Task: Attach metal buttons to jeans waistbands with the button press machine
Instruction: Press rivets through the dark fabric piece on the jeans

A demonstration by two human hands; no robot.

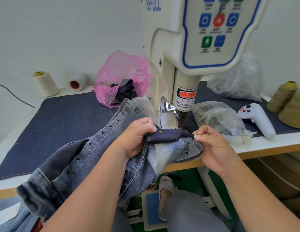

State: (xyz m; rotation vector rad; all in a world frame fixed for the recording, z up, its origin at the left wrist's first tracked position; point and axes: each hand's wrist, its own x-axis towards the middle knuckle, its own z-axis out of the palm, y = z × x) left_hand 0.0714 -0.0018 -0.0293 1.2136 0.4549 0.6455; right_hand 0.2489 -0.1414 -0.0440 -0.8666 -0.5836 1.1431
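A cream button press machine stands at the table's middle, its ram just above a dark denim strip. My left hand grips the strip's left end together with the grey jeans. My right hand pinches the strip's right tip and the jeans' edge. A small metal button sits on the strip near my left thumb, and a red light dot falls on the strip further right. Several metal eyelets run along the jeans.
A pink bag of denim scraps lies left of the machine. Clear plastic bags and a white handheld controller lie to the right. Thread cones stand at the back left and far right. My foot rests on a pedal below.
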